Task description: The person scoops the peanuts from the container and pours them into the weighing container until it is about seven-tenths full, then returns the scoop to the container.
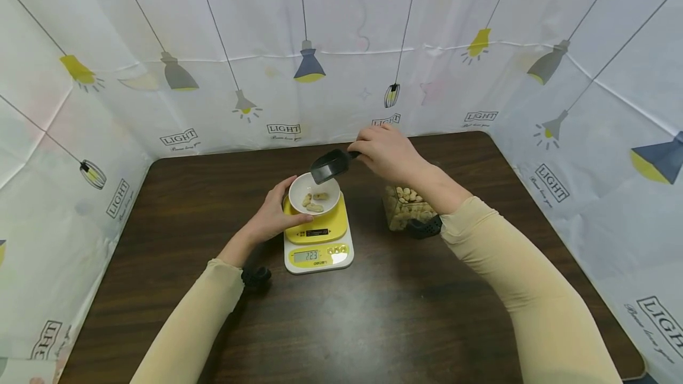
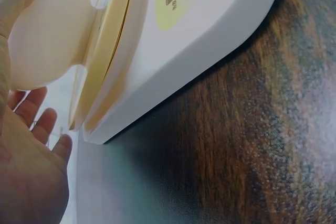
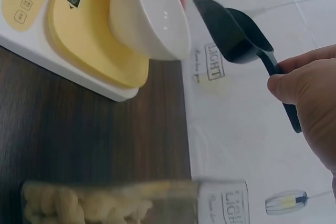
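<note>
A white bowl (image 1: 299,185) with a few unshelled peanuts (image 1: 315,201) in it sits on the yellow platform of a kitchen scale (image 1: 318,258). My left hand (image 1: 273,214) holds the bowl from the left, thumb at the near side and fingers round the far side. In my right hand (image 1: 388,152) is the handle of a black scoop (image 3: 231,38), pinched between thumb and fingers. The scoop is tilted just above the bowl's far right rim. Digits show on the scale's display (image 1: 306,256).
Right of the scale, a clear container (image 1: 395,218) of peanuts (image 3: 68,205) stands partly under my right forearm. The dark wooden table (image 1: 373,325) ends at the back against a white printed curtain (image 1: 341,76), which also runs along both sides.
</note>
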Demonstrator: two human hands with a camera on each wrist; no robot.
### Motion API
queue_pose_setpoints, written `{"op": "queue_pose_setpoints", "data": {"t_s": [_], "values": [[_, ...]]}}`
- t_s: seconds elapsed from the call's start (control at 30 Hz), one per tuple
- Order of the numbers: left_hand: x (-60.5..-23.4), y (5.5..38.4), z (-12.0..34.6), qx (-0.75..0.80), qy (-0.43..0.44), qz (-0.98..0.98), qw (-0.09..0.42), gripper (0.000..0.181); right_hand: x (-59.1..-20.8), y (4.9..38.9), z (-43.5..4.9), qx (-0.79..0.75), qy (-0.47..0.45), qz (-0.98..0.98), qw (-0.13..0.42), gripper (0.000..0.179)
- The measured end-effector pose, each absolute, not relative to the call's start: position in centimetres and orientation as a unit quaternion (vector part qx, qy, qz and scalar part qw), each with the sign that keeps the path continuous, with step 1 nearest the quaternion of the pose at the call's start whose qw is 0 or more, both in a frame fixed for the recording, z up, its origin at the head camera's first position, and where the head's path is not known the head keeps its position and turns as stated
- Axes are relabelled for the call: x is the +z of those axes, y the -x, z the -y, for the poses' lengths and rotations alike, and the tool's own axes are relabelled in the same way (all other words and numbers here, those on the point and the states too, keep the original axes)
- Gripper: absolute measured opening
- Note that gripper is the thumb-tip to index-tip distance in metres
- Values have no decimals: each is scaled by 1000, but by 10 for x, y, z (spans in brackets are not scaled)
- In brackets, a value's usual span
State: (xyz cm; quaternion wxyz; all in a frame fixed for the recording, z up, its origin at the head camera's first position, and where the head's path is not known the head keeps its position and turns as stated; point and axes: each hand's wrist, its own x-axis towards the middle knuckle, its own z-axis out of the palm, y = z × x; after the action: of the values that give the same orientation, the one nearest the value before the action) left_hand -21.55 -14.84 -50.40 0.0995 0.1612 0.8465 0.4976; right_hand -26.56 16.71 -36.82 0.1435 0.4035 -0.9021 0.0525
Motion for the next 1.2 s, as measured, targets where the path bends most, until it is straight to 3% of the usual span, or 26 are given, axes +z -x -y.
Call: {"op": "queue_pose_setpoints", "data": {"t_s": [0.27, 0.57, 0.87, 1.2], "values": [[-496, 210, 156, 478, -155, -858, 105, 122, -362, 264, -200, 115, -401, 898, 138, 24], [-459, 202, 153, 447, -181, -875, 38, 119, -353, 253, -248, 137, -355, 916, 125, 28], [-426, 187, 119, 456, -230, -860, 20, 107, -347, 240, -287, 150, -344, 917, 138, 28], [-413, 175, 62, 450, -315, -836, 25, 109, -341, 226, -321, 122, -353, 917, 137, 28]]}}
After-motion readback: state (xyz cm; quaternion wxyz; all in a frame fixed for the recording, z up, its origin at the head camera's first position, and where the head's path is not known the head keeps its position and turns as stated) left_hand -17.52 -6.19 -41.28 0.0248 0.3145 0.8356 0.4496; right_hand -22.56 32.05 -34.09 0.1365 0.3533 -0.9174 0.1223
